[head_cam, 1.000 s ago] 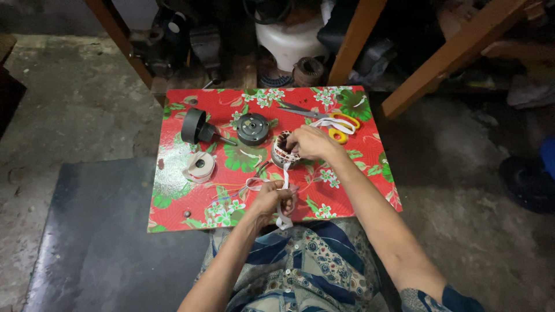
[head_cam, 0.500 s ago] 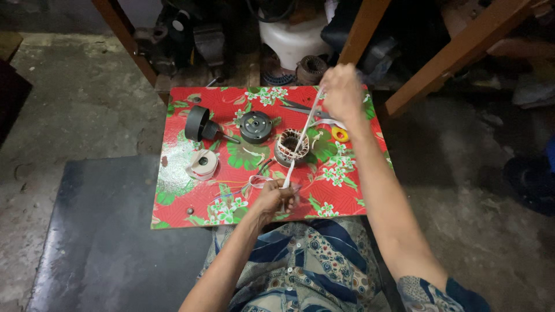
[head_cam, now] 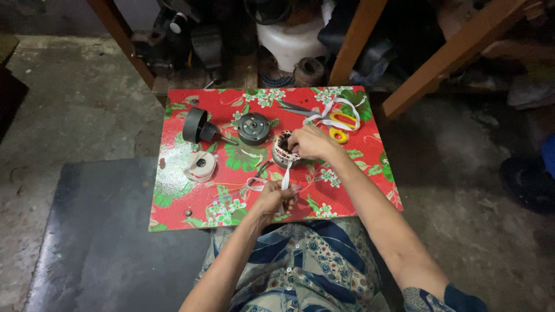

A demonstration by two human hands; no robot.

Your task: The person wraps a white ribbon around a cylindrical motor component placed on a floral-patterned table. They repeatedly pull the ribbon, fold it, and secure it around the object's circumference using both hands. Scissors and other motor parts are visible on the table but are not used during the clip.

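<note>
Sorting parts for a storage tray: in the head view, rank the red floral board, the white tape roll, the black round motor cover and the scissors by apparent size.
1. red floral board
2. scissors
3. black round motor cover
4. white tape roll
The last two look nearly alike, so their order is unsure.

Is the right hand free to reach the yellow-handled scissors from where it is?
Probably not at once: the scissors lie close beside the right hand with nothing between, but its fingers are busy on the wound coil.

It was a small repair workshop at floor level; motor parts, a wound stator [head_cam: 285,151] and scissors [head_cam: 329,117] lay on a floral red cloth [head_cam: 185,199] over bare concrete [head_cam: 69,115]; dark machine parts [head_cam: 179,40] crowded between wooden legs [head_cam: 358,40] behind.
</note>
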